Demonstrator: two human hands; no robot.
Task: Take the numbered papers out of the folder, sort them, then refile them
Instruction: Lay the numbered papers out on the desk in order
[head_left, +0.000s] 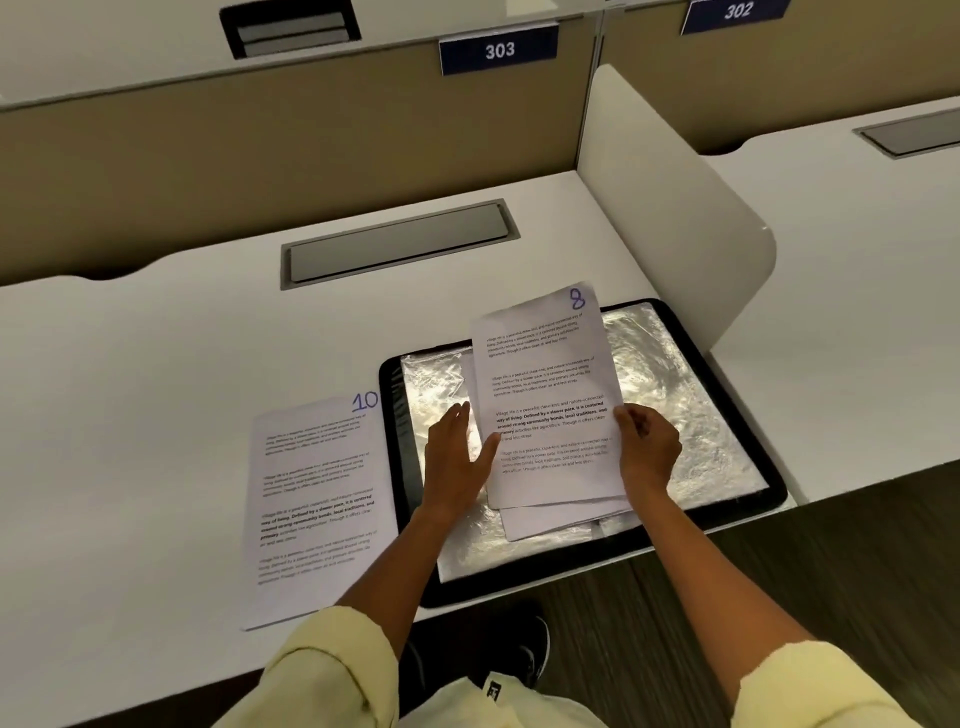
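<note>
1. Folder (737, 483): black-edged, lying open on the white desk (156, 364) at its near right corner, the near edge overhanging the desk. Clear, shiny plastic sleeves face up inside.
2. Stack of papers (550, 415): held over the open folder, slightly fanned, its lower edges showing unevenly at the near side. The top sheet bears a handwritten "8" at its far right corner, above printed text.
3. Sheet marked "10" (317, 499): lies flat on the desk just left of the folder, apart from the stack, with its near edge close to the desk edge.
4. Right hand (647, 447): grips the right edge of the stack, thumb on top of the top sheet, fingers curled behind.
5. Left hand (460, 457): fingers straight and together, laid against the left edge of the stack; the thumb touches the sheet's left margin. No pinch can be seen.
6. Surroundings: a grey cable-tray lid (397, 244) is set into the desk beyond the folder; a blue "303" label (498, 50) is fixed on the far partition; a white divider (675, 208) stands to the right.
</note>
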